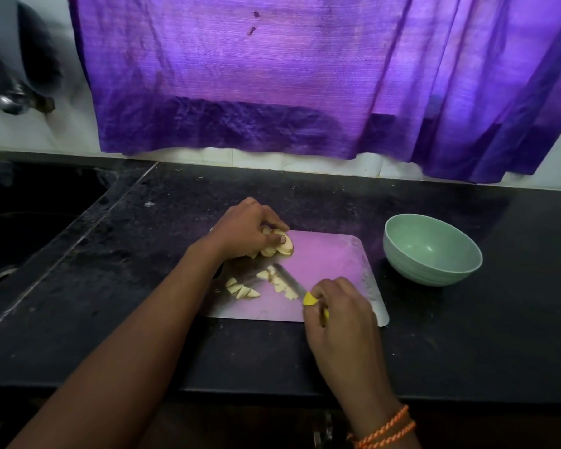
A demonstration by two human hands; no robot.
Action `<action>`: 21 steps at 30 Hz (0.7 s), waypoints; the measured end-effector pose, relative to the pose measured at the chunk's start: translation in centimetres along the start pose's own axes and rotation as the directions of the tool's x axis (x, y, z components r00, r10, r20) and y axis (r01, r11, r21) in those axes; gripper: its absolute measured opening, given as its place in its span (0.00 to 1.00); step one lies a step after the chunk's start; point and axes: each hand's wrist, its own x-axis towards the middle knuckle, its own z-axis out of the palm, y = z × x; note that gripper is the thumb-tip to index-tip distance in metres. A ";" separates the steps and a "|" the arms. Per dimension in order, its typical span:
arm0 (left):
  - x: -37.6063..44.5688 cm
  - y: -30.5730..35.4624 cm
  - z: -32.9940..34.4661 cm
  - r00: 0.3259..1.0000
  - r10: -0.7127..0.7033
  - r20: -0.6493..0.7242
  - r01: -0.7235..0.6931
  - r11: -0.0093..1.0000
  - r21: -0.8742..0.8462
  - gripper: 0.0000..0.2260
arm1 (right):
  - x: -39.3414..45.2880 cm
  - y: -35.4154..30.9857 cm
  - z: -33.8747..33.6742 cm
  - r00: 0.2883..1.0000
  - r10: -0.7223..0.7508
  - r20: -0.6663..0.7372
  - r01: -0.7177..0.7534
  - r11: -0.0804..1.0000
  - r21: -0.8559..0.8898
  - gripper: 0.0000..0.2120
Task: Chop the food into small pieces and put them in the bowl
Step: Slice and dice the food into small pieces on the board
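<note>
While our left hand (245, 226) curls its fingers round one clump of pale yellow food slices (277, 246) at the far left corner of the single shiny rectangular cutting board (334, 254), our right hand (339, 306) grips one yellow-handled steel knife (290, 280), blade lying flat among the cut bits. We count two loose heaps of small chopped pieces (242, 289), one on each side of the blade, near the board's left edge. One pale green round bowl (432, 248) stands apart, just beyond the board's right edge, on the black speckled stone counter (467, 335), whose front and right stretches lie open. A purple curtain (272, 76) hangs behind.
</note>
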 end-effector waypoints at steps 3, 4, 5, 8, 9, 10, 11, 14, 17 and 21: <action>0.0 -0.2 0.0 1.000 0.006 0.003 -0.006 1.000 -0.016 0.11 | 0.3 -0.4 0.7 0.999 -0.020 0.030 0.017 0.995 0.100 0.05; 0.0 -0.2 0.0 1.000 0.006 0.003 -0.006 0.999 -0.035 0.11 | 0.6 -0.2 0.7 1.000 -0.012 0.027 0.008 0.990 0.140 0.06; 0.1 -0.2 -0.1 1.000 -0.004 0.002 0.004 0.998 -0.064 0.11 | 1.0 0.3 0.5 1.000 0.004 0.011 -0.006 0.983 0.182 0.07; -0.1 0.0 -0.2 1.000 -0.024 -0.003 0.023 0.991 -0.131 0.14 | 1.9 1.9 -0.4 0.995 0.091 -0.051 -0.073 0.959 0.274 0.07; -0.1 0.1 -0.3 1.000 -0.028 -0.003 0.027 0.990 -0.136 0.14 | 2.2 2.5 -0.7 0.988 0.133 -0.072 -0.107 0.953 0.285 0.08; -0.1 0.1 -0.3 0.999 -0.031 0.003 0.032 0.989 -0.143 0.14 | 2.4 3.0 -0.9 0.979 0.181 -0.097 -0.146 0.947 0.287 0.08; -0.2 0.2 -0.4 0.999 -0.038 0.011 0.039 0.988 -0.147 0.13 | 2.6 3.5 -0.9 0.966 0.228 -0.125 -0.185 0.941 0.283 0.08; -0.3 0.4 -0.5 0.998 -0.059 0.034 0.064 0.988 -0.140 0.13 | 2.8 4.4 -0.8 0.917 0.344 -0.199 -0.276 0.912 0.304 0.08; -0.5 0.9 -0.7 0.996 -0.053 0.073 0.059 0.995 -0.083 0.18 | 3.3 4.3 -0.5 0.903 0.372 -0.213 -0.292 0.897 0.331 0.08; -0.6 1.5 -0.5 0.995 0.011 0.104 -0.018 0.998 0.064 0.22 | 4.5 4.1 0.2 0.925 0.337 -0.177 -0.269 0.908 0.321 0.07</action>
